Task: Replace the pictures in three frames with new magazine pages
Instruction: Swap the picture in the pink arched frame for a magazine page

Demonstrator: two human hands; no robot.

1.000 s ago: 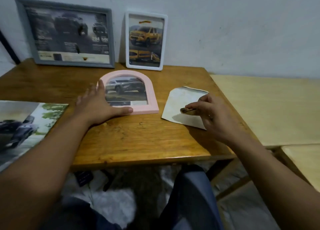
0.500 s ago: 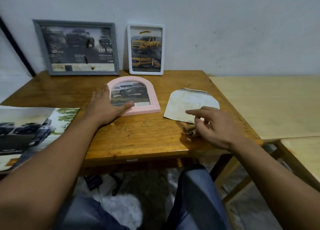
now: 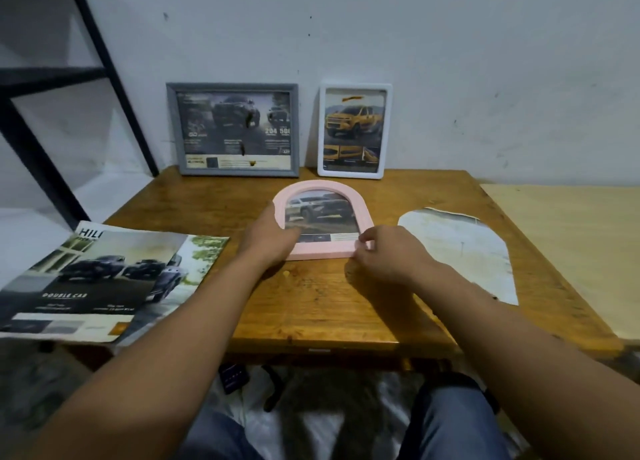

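At the table's [image 3: 311, 307] left edge lie open magazine pages [image 3: 93, 279] showing dark trucks, partly hanging over the side. Against the wall behind stands a grey frame [image 3: 232, 129] holding a dark truck page, and just beside it to the right a white frame [image 3: 354, 130] with a yellow truck page. Near the table's middle lies a pink arched frame [image 3: 323, 253] with a picture of a silver car in it. The left hand [image 3: 268, 243] grips the frame's lower left side, thumb laid on the picture, fingers behind the edge. The right hand [image 3: 384, 255] pinches the frame's lower right corner between curled fingertips. Right of that hand, apart from the frame, an arched sheet [image 3: 460, 248] of pale, worn paper lies flat on the wood. Beyond the table's right edge stands a paler wooden surface [image 3: 571, 252].
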